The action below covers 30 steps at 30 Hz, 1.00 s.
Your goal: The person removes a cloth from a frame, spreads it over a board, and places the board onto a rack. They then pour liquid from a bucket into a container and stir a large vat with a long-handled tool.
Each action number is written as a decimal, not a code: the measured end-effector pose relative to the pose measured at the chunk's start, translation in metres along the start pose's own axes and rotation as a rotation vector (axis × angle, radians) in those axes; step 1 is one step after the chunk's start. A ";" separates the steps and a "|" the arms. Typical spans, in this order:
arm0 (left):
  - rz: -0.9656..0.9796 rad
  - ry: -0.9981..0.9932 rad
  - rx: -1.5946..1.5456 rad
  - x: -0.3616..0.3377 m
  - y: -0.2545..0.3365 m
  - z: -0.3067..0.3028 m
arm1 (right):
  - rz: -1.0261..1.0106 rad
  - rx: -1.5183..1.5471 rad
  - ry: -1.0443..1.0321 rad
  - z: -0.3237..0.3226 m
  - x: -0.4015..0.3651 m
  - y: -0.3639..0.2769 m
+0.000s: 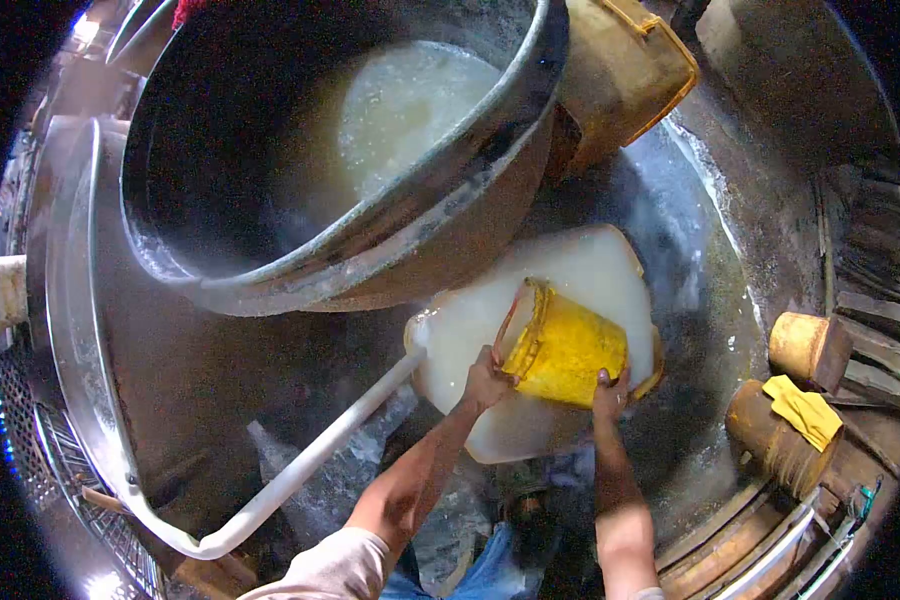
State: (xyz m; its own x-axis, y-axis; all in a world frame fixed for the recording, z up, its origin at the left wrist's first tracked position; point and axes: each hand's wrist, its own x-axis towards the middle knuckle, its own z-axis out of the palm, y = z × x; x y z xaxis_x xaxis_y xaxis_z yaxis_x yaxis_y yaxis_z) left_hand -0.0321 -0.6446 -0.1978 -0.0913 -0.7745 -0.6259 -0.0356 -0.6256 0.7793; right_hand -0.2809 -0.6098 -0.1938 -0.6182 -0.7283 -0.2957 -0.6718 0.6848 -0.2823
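The yellow bucket (567, 348) lay tipped on its side, low and right of centre, directly over a pale basin (580, 265) filled with milky white liquid. The bucket was of opaque plastic, cylindrical with a slight taper, its surface scuffed and stained a darker ochre toward the rim, and a thin bail handle curved across its mouth, which faced left. The left hand (485, 380) was closed around the rim at the mouth end, fingers curled over the edge. The right hand (610, 393) was pressed against the base end, fingers bent over its edge, so both hands carried the bucket between them. The basin showed a smooth, rounded, whitish outline, and its contents looked cloudy and glossy. Above and left, a large dark metal cauldron (450, 175) sat tilted, with a thick rolled rim, a dull sooty wall and a pool of foamy pale liquid inside. A second, dirtier yellow bucket (625, 65) leaned just beside the cauldron's upper right edge. A white tubular bar (315, 455) ran diagonally from the basin toward the lower left. At right, a yellow cloth (805, 410) lay on a short wooden log (765, 445).
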 end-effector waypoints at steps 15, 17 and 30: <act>-0.143 -0.139 -0.214 -0.013 0.079 0.102 | 0.231 1.277 -0.480 0.053 -0.030 0.096; -0.096 -0.151 -0.097 -0.012 0.065 0.111 | 0.225 1.172 -0.506 0.003 -0.046 0.080; 0.008 -0.249 0.078 -0.241 0.360 0.119 | 0.690 1.487 -0.497 -0.137 -0.128 0.054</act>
State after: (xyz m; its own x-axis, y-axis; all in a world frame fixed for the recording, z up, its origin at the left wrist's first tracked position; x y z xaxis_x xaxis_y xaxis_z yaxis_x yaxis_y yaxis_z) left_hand -0.1411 -0.6719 0.2374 -0.3334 -0.7268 -0.6005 -0.1099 -0.6026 0.7904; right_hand -0.2934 -0.4830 -0.0462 -0.2384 -0.4309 -0.8703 0.7511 0.4862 -0.4465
